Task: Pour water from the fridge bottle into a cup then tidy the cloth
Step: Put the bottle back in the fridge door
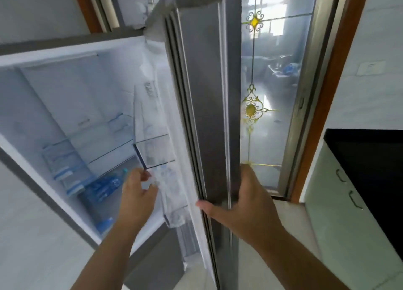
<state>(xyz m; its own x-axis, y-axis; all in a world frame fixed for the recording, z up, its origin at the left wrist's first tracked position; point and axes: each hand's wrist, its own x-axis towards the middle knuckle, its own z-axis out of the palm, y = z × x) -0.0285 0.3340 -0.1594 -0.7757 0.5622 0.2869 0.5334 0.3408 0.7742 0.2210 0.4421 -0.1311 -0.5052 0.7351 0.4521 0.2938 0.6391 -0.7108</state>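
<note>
fridge door stands open, its edge gripped by the right hand, thumb on the inner gasket side and fingers wrapped round the outer face. left hand reaches into the fridge, fingers loosely curled and grasping nothing. bottle with blue label lies on a shelf just left of the left fingertips, apart from them.

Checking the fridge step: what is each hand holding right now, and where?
The right hand grips the open fridge door by its outer edge. The left hand reaches toward the water bottle on the shelf, fingers loosely spread, holding nothing.
</note>
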